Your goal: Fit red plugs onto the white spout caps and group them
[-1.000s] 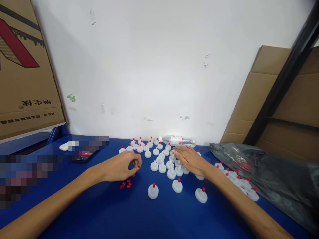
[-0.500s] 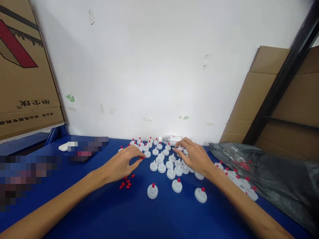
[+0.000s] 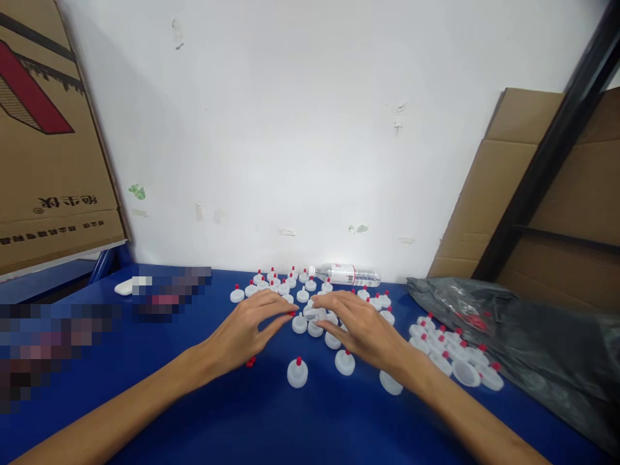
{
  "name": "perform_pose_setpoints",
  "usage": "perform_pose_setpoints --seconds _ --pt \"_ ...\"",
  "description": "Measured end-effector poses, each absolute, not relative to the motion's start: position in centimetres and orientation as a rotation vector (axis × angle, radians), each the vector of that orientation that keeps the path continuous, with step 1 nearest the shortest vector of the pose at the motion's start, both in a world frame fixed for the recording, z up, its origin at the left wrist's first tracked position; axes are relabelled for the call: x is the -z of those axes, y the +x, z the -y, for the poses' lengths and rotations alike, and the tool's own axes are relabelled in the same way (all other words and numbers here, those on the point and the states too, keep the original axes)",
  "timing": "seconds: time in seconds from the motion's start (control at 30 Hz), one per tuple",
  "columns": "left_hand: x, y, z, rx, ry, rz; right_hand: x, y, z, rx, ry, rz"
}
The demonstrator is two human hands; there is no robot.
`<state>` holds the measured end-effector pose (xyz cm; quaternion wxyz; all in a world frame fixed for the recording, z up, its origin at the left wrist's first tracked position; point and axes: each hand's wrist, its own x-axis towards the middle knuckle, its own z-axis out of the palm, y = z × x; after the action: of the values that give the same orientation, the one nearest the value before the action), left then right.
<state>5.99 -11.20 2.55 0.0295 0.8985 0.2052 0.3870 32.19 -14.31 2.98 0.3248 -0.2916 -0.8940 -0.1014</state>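
Observation:
Between thumb and fingertips, my left hand [image 3: 254,323] pinches a small red cap [image 3: 292,314]. Close to its right, my right hand [image 3: 353,320] has its fingers closed on a white nozzle cap [image 3: 314,314], which looks tilted and is partly covered by the fingers. A slight gap separates the two held pieces. Around them on the table stand several white nozzle caps without red tips, such as one upright nozzle cap [image 3: 299,324]. A red-tipped nozzle cap [image 3: 297,373] stands nearer to me. Some loose red caps [image 3: 250,361] lie under my left hand, mostly hidden.
A clear plastic bottle [image 3: 341,274] lies along the wall behind the nozzle caps. More red-tipped caps [image 3: 438,361] cluster at right beside a dark plastic bag [image 3: 542,349]. A white object [image 3: 126,286] sits on the blue table [image 3: 232,426] at left, near blurred-out items.
My right hand has moved left from beside the bottle, bringing a white nozzle cap toward my left hand. My left hand has shifted slightly right with the red cap.

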Motion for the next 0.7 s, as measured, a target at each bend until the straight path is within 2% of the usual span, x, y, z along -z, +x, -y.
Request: perform_pose_setpoints --seconds 0.7 --pt "-2.4 6.4 11.8 -1.285 2.782 -0.566 -3.1 30.9 15.4 0.337 -0.668 2.264"
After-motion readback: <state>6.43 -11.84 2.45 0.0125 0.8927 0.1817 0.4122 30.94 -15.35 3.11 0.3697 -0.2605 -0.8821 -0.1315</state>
